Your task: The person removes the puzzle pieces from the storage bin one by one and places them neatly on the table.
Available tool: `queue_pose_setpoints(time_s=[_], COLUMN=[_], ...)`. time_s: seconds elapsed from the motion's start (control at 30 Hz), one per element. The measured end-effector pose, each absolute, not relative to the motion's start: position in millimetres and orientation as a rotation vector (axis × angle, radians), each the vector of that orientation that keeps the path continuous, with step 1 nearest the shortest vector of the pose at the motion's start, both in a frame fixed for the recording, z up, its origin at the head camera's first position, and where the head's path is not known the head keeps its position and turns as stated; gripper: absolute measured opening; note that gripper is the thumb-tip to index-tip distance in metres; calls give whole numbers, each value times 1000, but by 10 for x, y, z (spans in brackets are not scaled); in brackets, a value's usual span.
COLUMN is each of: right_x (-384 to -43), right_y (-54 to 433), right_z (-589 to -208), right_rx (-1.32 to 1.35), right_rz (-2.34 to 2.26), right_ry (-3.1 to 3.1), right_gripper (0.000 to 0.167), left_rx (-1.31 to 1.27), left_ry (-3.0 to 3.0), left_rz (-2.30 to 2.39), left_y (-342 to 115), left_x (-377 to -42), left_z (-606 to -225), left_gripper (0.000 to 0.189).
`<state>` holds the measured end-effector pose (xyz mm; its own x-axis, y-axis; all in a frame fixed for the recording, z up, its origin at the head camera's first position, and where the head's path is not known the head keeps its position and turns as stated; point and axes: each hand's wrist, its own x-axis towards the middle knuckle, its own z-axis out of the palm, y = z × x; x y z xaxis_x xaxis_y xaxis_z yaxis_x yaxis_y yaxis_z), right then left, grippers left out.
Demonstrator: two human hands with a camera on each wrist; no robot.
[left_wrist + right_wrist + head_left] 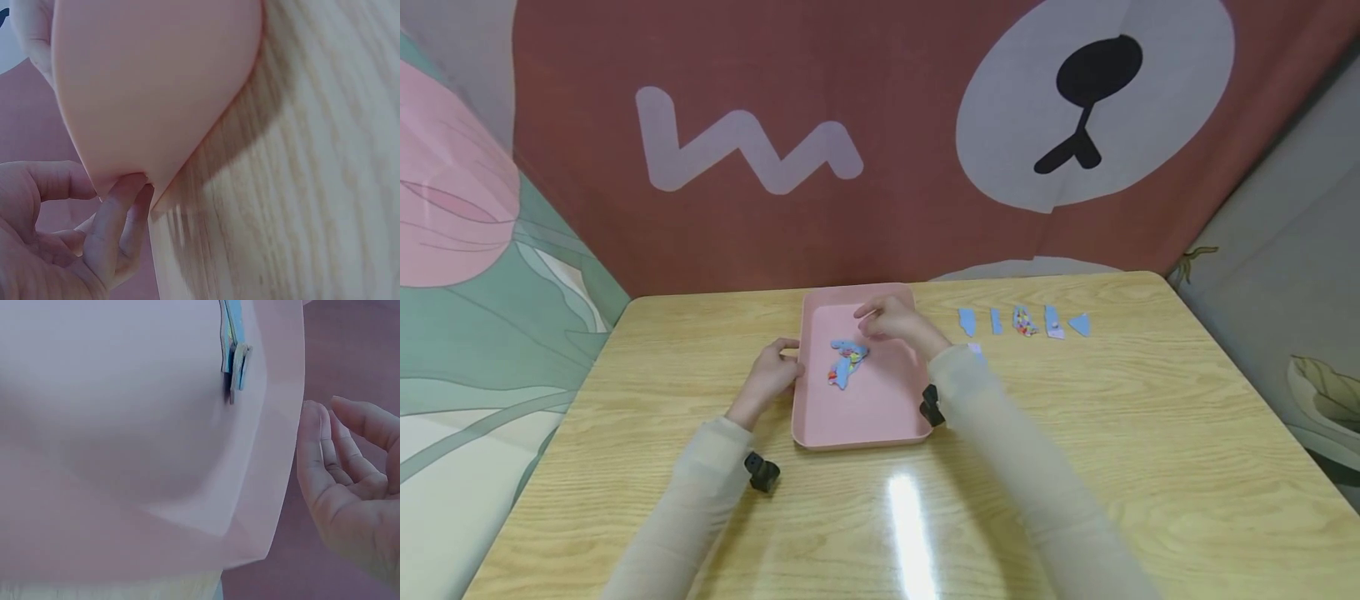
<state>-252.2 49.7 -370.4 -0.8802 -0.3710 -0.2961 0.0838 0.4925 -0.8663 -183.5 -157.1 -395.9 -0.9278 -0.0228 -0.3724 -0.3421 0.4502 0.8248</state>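
Observation:
A pink tray [857, 425] lies on the table, with a small heap of blue and multicoloured jigsaw-like pieces [847, 362] left of its middle. My left hand [770, 375] grips the tray's left rim. In the left wrist view, the fingers [103, 240] press the outer wall while another digit passes behind the edge. Over the tray's upper right part hovers my right hand [895, 323], its fingers loosely bent. The right wrist view shows nothing between that hand's thumb and fingers [312, 444]; there the pieces [236, 356] stand stacked and overlapping.
Right of the tray, several flat pieces form a row, among them a patterned piece [1023, 321] and a blue triangular one [1080, 324]. Another piece [976, 350] is partly hidden by the right sleeve. A printed brown cloth [887, 233] hangs behind the wooden table [1150, 433].

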Motion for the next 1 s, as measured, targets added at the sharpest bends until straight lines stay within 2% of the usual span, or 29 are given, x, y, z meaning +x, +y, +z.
queue_pose_setpoints(time_s=[0.33, 1.0], right_x=[-2516, -2525], right_y=[347, 305], right_z=[-3788, -4054], right_rx=[-267, -337], right_rz=[-1323, -1091], right_ry=[2316, 2515], right_gripper=[41, 27], left_rx=[-324, -318], left_ry=[2395, 2393], left_rz=[1464, 1469], left_y=[-1571, -1559], left_x=[-1838, -1831], left_z=[-3970, -3962], left_gripper=[56, 57])
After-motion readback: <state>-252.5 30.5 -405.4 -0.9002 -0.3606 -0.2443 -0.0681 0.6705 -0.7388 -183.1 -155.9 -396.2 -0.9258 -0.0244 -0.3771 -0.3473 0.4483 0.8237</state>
